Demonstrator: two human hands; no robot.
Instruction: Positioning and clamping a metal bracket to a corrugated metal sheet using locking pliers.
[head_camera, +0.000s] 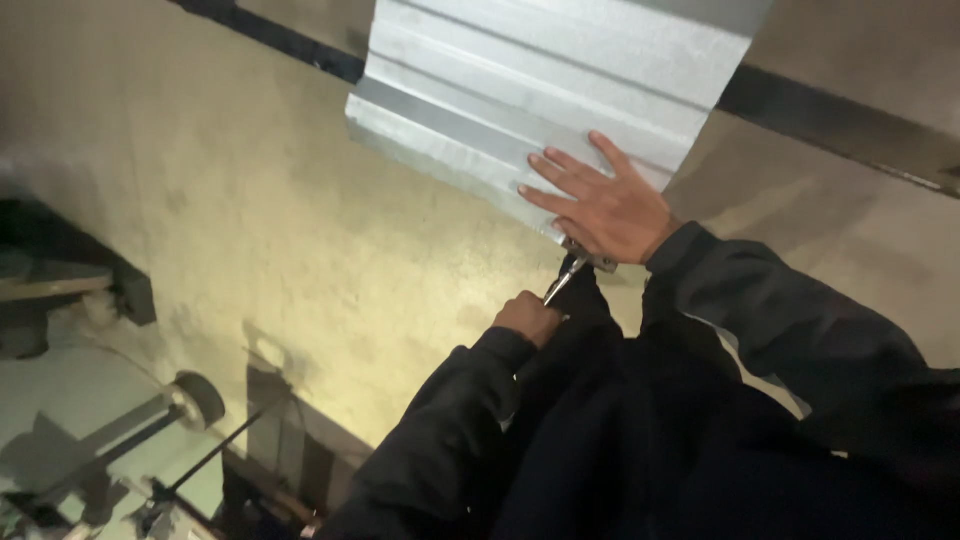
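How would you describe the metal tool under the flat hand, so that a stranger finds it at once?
Start at the ribbed grey metal sheet at the top. The right hand lies flat on its lower edge. Just below that hand, the pliers bite the sheet's edge, with the left hand on their handles; they are the only small shiny tool there.

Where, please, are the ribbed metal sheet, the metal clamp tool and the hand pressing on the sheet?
ribbed metal sheet (520, 80), head view, middle of its grey face.
metal clamp tool (566, 277), head view, its shiny handle.
right hand (605, 205), head view, back of the hand.
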